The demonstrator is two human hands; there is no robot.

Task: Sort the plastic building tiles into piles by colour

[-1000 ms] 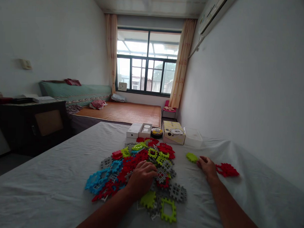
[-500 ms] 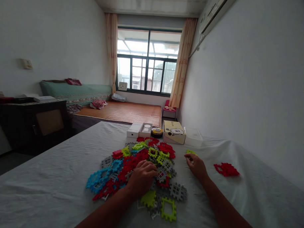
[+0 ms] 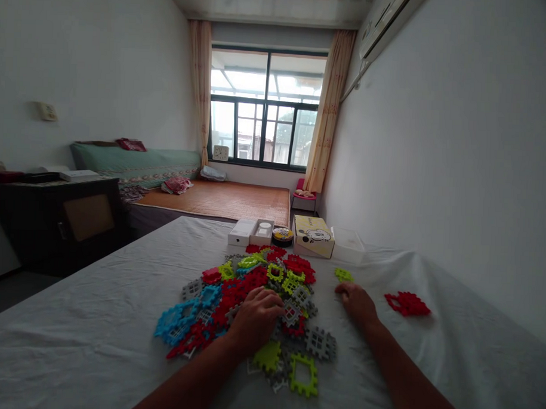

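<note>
I cannot tell either grip: left hand (image 3: 258,314) over toy pile (image 3: 249,282), perhaps steadying it, right hand (image 3: 358,302) beside green toy (image 3: 343,274).

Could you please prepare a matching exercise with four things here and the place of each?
1. left hand
2. right hand
3. yellow box
4. clock

A. between the round tin and the see-through box
B. over the colourful toy pile
C. at the lower left corner of the window
D. nearest to the separate green plastic

1-B; 2-D; 3-A; 4-C
</note>
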